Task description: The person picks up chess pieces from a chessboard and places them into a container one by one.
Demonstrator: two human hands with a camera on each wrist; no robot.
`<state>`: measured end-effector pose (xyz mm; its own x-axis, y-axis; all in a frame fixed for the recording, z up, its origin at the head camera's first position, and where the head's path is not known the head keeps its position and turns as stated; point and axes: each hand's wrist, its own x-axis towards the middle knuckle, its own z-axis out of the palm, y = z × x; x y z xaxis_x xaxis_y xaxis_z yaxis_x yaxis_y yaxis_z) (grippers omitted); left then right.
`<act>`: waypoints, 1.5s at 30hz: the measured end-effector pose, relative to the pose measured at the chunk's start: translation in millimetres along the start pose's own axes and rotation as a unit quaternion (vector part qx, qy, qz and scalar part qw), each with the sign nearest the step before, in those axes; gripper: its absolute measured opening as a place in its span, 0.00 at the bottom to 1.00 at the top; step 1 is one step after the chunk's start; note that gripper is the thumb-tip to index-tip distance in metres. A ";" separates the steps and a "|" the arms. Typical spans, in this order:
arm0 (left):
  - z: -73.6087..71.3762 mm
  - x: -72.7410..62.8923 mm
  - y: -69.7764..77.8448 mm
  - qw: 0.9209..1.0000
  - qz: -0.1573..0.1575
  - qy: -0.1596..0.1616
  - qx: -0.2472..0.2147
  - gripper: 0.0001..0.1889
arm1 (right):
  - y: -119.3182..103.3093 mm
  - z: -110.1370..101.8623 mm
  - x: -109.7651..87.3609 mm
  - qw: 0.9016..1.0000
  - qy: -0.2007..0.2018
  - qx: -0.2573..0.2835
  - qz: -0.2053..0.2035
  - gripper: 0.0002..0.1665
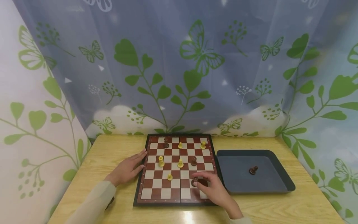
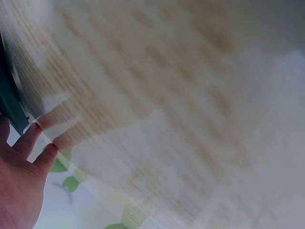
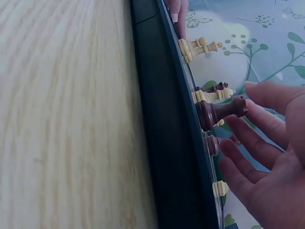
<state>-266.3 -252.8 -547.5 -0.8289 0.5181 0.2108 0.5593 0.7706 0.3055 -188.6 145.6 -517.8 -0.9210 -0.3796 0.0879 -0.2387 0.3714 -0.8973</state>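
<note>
Left hand (image 1: 126, 169) touches the chessboard (image 1: 165, 193), fingers straight; right hand (image 1: 214, 186) curves round a dark chess piece (image 3: 217, 111), grip unclear; border marks (image 1: 171, 201) unreadable.

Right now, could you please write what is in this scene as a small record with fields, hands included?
Left hand: fingertips at the left edge of the chequered red-brown and cream chessboard
Right hand: thumb and fingers around a dark brown chess piece with a notched top; firm grip unclear
Also on chessboard: five pale yellow chess pieces; two other dark brown chess pieces
Container: shallow dark grey rectangular tray, right of the chessboard; holds a single dark brown chess piece
Surface: light wood-grain table
Backdrop: blue-grey curtain with green butterflies and leaves
</note>
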 end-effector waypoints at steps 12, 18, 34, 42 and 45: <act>-3.9 -2.8 3.0 1.000 -0.003 0.000 -0.001 0.31 | 2.1 2.4 4.3 1.000 0.003 0.004 -0.017 0.17; -1.2 1.7 3.0 1.000 0.002 -0.002 0.001 0.32 | 3.8 -1.4 4.7 1.000 -0.004 0.017 -0.020 0.16; -1.4 -0.3 2.6 1.000 0.009 0.006 0.008 0.31 | 7.9 -2.1 6.4 0.997 0.015 -0.055 -0.049 0.11; -1.0 -0.2 2.4 1.000 0.003 0.003 0.011 0.31 | 7.5 -6.0 6.7 0.996 0.025 -0.073 -0.049 0.10; -1.3 0.1 1.9 1.000 -0.002 -0.006 0.012 0.31 | 4.8 -9.7 6.3 0.995 0.043 -0.073 -0.051 0.10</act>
<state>-265.3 -251.7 -545.7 -0.8313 0.5195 0.1978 0.5558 0.7815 0.2833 -198.6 153.2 -517.3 -0.9108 -0.3508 0.2177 -0.3692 0.4561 -0.8097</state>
